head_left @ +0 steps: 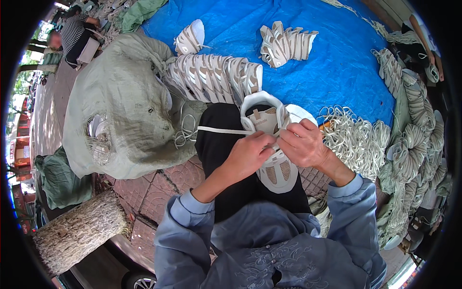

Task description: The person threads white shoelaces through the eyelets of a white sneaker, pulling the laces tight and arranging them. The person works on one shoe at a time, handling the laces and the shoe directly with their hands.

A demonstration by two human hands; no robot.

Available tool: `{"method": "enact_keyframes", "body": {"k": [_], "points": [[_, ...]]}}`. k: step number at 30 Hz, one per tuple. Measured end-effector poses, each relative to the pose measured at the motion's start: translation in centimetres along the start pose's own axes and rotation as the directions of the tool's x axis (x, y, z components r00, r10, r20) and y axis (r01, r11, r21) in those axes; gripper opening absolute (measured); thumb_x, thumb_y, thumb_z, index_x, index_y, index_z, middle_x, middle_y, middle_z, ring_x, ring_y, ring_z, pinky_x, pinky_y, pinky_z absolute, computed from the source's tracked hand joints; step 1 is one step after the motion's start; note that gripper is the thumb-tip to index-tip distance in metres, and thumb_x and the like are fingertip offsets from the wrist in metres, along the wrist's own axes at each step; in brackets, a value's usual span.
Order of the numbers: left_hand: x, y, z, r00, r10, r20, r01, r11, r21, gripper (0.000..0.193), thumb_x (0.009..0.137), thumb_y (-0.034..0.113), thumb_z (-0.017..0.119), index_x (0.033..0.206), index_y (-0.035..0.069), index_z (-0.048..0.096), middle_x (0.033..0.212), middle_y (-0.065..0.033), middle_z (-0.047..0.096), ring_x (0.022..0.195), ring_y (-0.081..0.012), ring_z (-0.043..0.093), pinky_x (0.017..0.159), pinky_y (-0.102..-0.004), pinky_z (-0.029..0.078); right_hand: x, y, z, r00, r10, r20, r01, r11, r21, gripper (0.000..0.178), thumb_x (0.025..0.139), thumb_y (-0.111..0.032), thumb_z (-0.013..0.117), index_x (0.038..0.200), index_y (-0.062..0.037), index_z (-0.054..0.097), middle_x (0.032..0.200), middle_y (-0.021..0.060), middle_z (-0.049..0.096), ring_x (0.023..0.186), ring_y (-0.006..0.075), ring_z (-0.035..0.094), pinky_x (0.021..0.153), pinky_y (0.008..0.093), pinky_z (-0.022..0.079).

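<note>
Head view: a white and tan shoe upper (pixel 262 119) rests on my lap, near the middle of the frame, collar up and toe toward me.
Left hand: my left hand (pixel 249 155) is pinched on the upper beside its eyelets; I cannot tell whether lace is caught there too.
Right hand: my right hand (pixel 304 144) is curled tight on the upper's other side, fingertips partly hidden.
Lace end: a flat white lace (pixel 222 130) runs left across my black trousers (pixel 217 149); a careless tug could twist it or leave the two ends uneven.
Eyelets: my fingers cover them, so a hole could be missed unseen.
Lap: only cloth supports the upper, so a loosened grip might let it tip.
Loose laces: the heap (pixel 358 144) at centre right is tangled; pulling one strand could drag others.
Stacked uppers: the row (pixel 211 78) at upper centre leans together, and a knee bump might topple it.
</note>
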State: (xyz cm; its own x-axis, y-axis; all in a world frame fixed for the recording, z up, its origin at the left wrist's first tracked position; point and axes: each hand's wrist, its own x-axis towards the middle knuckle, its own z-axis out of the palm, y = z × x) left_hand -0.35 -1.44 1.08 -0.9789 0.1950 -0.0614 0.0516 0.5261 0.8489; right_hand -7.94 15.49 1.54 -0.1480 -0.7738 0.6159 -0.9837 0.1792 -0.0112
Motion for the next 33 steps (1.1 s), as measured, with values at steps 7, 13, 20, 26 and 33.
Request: {"method": "enact_keyframes", "body": {"k": [7, 13, 20, 26, 33], "points": [[1.1, -1.5, -0.5, 0.869, -0.274, 0.411, 0.479, 0.675, -0.561, 0.014, 0.082, 0.013, 0.057, 0.078, 0.000, 0.057, 0.056, 0.0008, 0.048, 0.045, -0.0045, 0.043, 0.040, -0.0182, 0.031, -1.8, 0.8, 0.3, 0.981, 0.180, 0.072, -0.189, 0.971, 0.149, 0.015, 0.051, -0.010, 0.061, 0.065, -0.0064, 0.055, 0.075, 0.0039, 0.052, 0.071, 0.0178, 0.050, 0.057, 0.0292, 0.038], [0.6, 0.8, 0.0, 0.979, -0.166, 0.115, 0.191, 0.948, -0.253, 0.008, 0.079, 0.008, 0.057, 0.081, 0.000, 0.060, 0.058, -0.0037, 0.054, 0.049, -0.0067, 0.050, 0.043, -0.0220, 0.038, -0.2, 2.1, -1.5, 0.825, 0.437, 0.358, -0.561, 0.558, 0.612, 0.035, 0.057, -0.018, 0.071, 0.089, -0.0067, 0.062, 0.087, 0.0065, 0.061, 0.082, 0.0242, 0.057, 0.069, 0.0328, 0.044], [-0.3, 1.1, 1.6, 0.974, 0.202, -0.103, -0.170, 0.951, 0.260, 0.001, 0.072, 0.003, 0.057, 0.072, 0.002, 0.056, 0.063, -0.0126, 0.057, 0.052, -0.0269, 0.057, 0.046, -0.0333, 0.045, 2.0, 2.1, -0.8, 0.470, 0.202, 0.860, -0.837, 0.413, 0.360, 0.024, 0.059, -0.027, 0.068, 0.071, -0.0064, 0.066, 0.064, 0.0109, 0.061, 0.062, 0.0258, 0.060, 0.059, 0.0338, 0.045], [-0.1, 1.3, 2.9, 0.979, 0.188, -0.084, -0.151, 0.930, 0.334, 0.007, 0.071, 0.006, 0.055, 0.075, 0.001, 0.053, 0.062, -0.0131, 0.058, 0.052, -0.0286, 0.058, 0.046, -0.0362, 0.047, 2.7, 2.0, -2.4, 0.408, 0.232, 0.883, -0.647, 0.756, 0.100, 0.020, 0.062, -0.028, 0.067, 0.067, -0.0088, 0.066, 0.060, 0.0113, 0.060, 0.060, 0.0272, 0.060, 0.056, 0.0345, 0.045], [0.8, 1.6, 2.8, 0.993, 0.073, -0.092, -0.050, 0.972, 0.230, 0.010, 0.072, 0.005, 0.055, 0.082, 0.001, 0.053, 0.063, -0.0151, 0.058, 0.056, -0.0300, 0.059, 0.049, -0.0379, 0.047, 2.0, 2.0, -2.3, 0.512, 0.250, 0.822, -0.651, 0.737, 0.181, 0.016, 0.061, -0.021, 0.066, 0.067, -0.0064, 0.066, 0.063, 0.0145, 0.061, 0.065, 0.0308, 0.061, 0.060, 0.0377, 0.048]]}}
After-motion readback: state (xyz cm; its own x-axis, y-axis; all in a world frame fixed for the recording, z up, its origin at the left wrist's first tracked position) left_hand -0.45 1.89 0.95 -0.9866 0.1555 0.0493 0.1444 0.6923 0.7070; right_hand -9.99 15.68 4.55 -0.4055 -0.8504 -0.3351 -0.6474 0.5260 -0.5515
